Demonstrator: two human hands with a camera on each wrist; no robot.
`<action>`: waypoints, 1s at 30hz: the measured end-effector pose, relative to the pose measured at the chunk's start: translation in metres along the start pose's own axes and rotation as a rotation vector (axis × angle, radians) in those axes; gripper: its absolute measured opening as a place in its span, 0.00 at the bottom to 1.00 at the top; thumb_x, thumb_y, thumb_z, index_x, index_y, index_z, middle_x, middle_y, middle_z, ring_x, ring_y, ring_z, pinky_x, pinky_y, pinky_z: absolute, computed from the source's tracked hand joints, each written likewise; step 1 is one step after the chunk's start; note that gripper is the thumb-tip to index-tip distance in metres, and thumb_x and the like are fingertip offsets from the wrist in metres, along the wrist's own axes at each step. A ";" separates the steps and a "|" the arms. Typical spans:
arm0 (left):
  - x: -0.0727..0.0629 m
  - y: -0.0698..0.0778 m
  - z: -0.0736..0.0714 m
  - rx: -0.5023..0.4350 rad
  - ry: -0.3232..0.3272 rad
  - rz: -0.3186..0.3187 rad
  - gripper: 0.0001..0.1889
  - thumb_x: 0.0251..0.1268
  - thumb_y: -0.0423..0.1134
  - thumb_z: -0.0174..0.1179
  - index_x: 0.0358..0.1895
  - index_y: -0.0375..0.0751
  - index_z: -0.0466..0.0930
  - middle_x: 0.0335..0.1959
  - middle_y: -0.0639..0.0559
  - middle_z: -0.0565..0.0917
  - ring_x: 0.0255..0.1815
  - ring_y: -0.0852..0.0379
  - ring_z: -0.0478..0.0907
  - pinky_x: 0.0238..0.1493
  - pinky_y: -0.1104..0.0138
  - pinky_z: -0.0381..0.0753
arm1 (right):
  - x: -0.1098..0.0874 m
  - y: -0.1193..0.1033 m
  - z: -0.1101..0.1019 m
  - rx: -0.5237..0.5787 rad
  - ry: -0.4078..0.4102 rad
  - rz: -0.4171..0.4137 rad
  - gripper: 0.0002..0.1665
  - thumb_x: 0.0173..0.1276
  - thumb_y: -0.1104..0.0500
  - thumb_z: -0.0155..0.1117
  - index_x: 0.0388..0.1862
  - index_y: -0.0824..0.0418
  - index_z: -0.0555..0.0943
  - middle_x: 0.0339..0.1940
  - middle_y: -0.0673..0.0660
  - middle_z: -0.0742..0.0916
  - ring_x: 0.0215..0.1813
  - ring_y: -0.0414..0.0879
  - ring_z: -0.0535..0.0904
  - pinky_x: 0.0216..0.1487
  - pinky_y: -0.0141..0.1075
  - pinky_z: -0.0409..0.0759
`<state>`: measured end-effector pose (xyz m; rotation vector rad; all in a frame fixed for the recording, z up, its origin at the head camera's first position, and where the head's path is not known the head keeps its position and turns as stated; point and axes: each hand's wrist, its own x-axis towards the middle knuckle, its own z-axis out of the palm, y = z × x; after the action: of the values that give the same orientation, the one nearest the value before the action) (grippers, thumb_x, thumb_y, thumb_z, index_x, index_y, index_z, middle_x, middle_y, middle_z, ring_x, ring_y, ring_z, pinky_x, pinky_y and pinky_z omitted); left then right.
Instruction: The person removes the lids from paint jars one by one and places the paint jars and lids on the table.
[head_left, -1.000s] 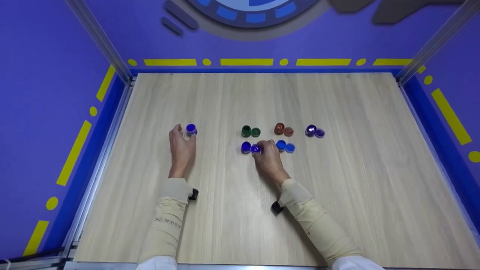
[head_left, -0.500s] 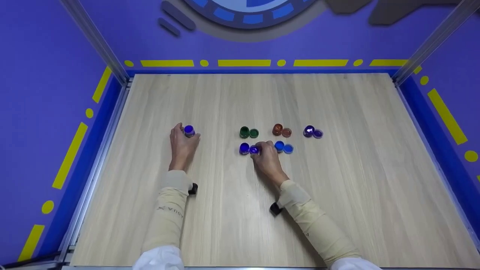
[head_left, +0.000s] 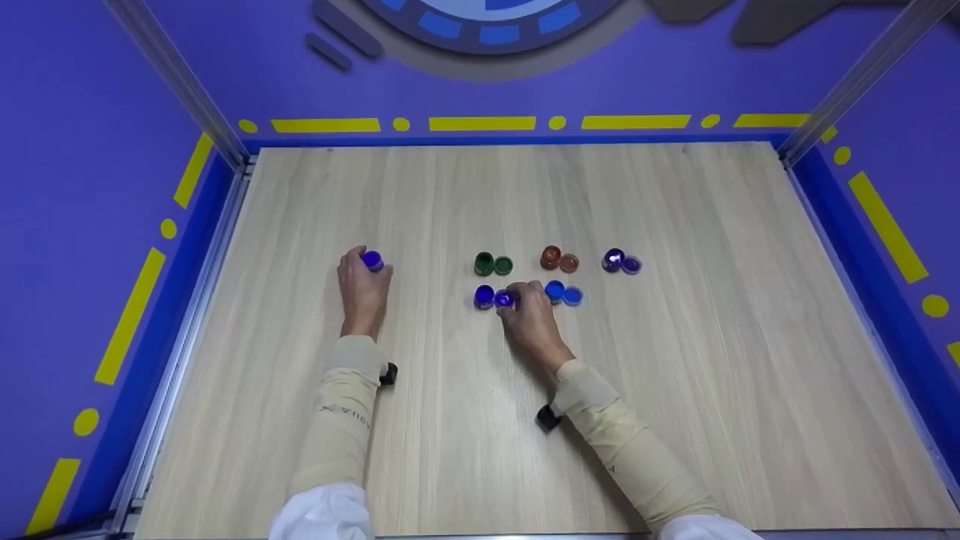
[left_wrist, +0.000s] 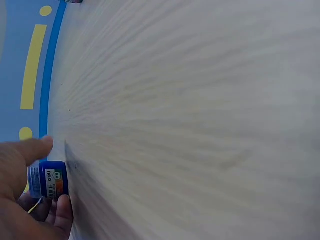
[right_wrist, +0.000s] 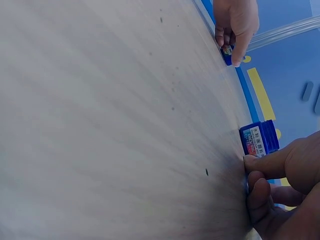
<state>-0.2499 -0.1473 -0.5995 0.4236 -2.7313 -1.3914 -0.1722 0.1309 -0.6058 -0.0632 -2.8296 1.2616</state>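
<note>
My left hand (head_left: 363, 289) is at the left, its thumb and fingers around a small blue-purple paint jar (head_left: 372, 261) standing on the table. In the left wrist view this jar (left_wrist: 50, 180) shows a printed label, with the thumb above it and fingertips against its lower side. Farther right, my right hand (head_left: 534, 315) pinches the edge of a purple-stained round lid (head_left: 504, 298), which lies beside an open blue-violet paint jar (head_left: 484, 296). The right wrist view shows this labelled jar (right_wrist: 256, 139) just past my thumb; the lid is hidden there behind the fingers.
Behind are open jars with lids beside them: a green jar (head_left: 484, 262), a brown jar (head_left: 550, 257) and a dark violet jar (head_left: 613, 259). A bright blue jar (head_left: 554, 292) and its lid (head_left: 573, 295) sit close right of my right hand. Blue walls (head_left: 480, 97) border the wooden table.
My left hand has moved in around the paint jar, and its thumb has drawn closer to it. The right hand stays at the lid. The head view has shifted slightly.
</note>
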 end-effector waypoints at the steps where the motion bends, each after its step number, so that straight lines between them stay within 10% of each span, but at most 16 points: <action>1: -0.001 -0.001 -0.001 -0.004 0.004 0.000 0.32 0.72 0.35 0.63 0.74 0.31 0.62 0.70 0.36 0.70 0.74 0.42 0.63 0.75 0.54 0.61 | 0.000 0.000 0.001 0.002 0.003 -0.008 0.19 0.63 0.69 0.73 0.52 0.72 0.83 0.45 0.64 0.82 0.49 0.55 0.78 0.54 0.48 0.78; 30: -0.034 -0.001 -0.007 0.149 -0.072 0.051 0.19 0.69 0.29 0.59 0.59 0.25 0.72 0.54 0.34 0.74 0.60 0.39 0.70 0.65 0.51 0.70 | -0.004 0.000 0.002 0.008 -0.004 0.019 0.26 0.68 0.67 0.70 0.63 0.74 0.77 0.52 0.66 0.81 0.55 0.57 0.80 0.60 0.47 0.78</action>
<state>-0.2160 -0.1444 -0.5930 0.3143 -2.8929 -1.2196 -0.1684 0.1295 -0.6074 -0.0884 -2.8334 1.2786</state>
